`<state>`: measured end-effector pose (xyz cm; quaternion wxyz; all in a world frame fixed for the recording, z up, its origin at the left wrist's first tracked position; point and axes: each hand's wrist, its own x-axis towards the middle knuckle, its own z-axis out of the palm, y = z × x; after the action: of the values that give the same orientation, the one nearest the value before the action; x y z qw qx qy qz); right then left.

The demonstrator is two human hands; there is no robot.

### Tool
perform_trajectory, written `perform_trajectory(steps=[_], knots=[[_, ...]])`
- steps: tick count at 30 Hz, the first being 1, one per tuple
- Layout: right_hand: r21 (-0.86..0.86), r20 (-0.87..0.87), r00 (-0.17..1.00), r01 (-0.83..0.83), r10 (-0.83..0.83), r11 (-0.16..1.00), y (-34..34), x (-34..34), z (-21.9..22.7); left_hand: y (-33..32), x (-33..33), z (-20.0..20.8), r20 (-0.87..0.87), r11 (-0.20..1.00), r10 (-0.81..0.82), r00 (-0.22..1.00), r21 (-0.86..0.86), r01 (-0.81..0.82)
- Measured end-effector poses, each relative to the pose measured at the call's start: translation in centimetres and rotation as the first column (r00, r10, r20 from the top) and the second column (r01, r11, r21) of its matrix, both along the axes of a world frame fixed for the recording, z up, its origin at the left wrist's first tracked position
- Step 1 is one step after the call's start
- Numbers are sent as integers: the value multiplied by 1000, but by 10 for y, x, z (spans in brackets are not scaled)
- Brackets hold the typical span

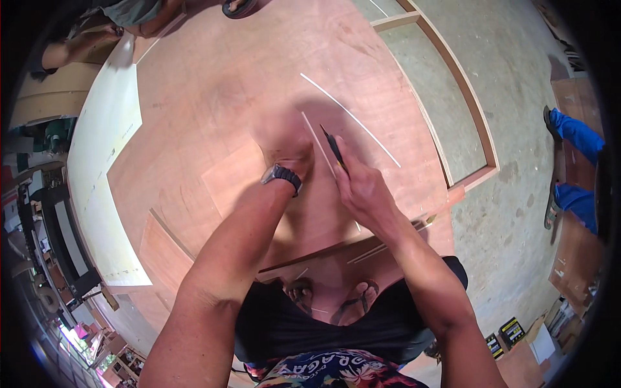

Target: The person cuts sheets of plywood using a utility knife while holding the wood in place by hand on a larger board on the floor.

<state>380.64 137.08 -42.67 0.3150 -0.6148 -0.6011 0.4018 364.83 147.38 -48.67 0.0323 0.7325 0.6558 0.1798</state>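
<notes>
My right hand (359, 184) is closed around a slim black cutter knife (334, 147) with a small yellow part, its tip pointing up and away from me. A thin pale wooden strip (312, 132) runs beside the knife, between my two hands. My left hand (288, 145), with a dark watch at the wrist, is just left of that strip, over a smaller panel. Its fingers are smeared by blur, so what they touch cannot be made out. A second white strip (352, 118) lies on the large plywood sheet (213, 103), right of the knife.
A wooden frame (462, 68) stands at the far right. A white board (107, 213) lies along the left. Loose strips and a panel edge (349, 249) lie near my feet. One person crouches at the far left; another in blue trousers (579, 139) is at the right.
</notes>
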Motion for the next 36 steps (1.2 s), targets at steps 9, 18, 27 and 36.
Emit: perform_trajectory(steps=[9, 18, 27, 36], knots=[[1, 76, 995, -70, 69, 998, 48, -24, -29, 1, 0, -3, -64, 1000, 11, 998, 13, -10], [-233, 146, 984, -67, 103, 970, 61, -28, -6, 3, -2, -7, -30, 999, -15, 999, 43, 17], [-270, 123, 983, -103, 140, 957, 15, -16, 12, -2, -1, 1, -21, 1000, -10, 1000, -8, 10], [-273, 128, 977, -130, 170, 953, -49, -1, 23, -2, -3, -2, -108, 1000, -15, 994, -24, 13]])
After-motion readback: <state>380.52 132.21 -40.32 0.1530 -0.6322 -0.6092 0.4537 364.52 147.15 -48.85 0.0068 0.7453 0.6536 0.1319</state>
